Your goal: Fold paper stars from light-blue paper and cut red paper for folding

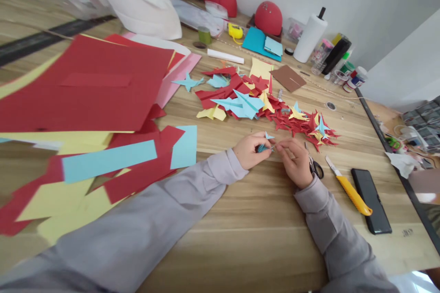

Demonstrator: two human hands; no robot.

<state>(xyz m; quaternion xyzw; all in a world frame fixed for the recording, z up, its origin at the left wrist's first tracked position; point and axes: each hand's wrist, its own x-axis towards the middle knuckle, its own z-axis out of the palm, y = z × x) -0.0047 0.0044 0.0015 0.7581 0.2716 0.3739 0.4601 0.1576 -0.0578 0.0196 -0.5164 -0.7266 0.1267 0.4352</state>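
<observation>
My left hand point(252, 151) is closed around a small folded piece of blue paper point(261, 148), whose pointed tips stick out past the fingers. Just to its right, my right hand point(294, 160) has its thumb and fingertips pinched together at one tip of that blue piece. Behind both hands lies a long heap of folded red, yellow and blue paper shapes point(240, 100). Black-handled scissors point(316, 167) lie partly hidden behind my right hand.
Large red sheets point(113, 82) and loose paper strips point(110, 160) cover the left side. A yellow cutter point(352, 194) and a black phone point(371, 201) lie at right. Bottles, a white roll point(310, 39) and a yellow tape measure point(235, 31) stand along the wall.
</observation>
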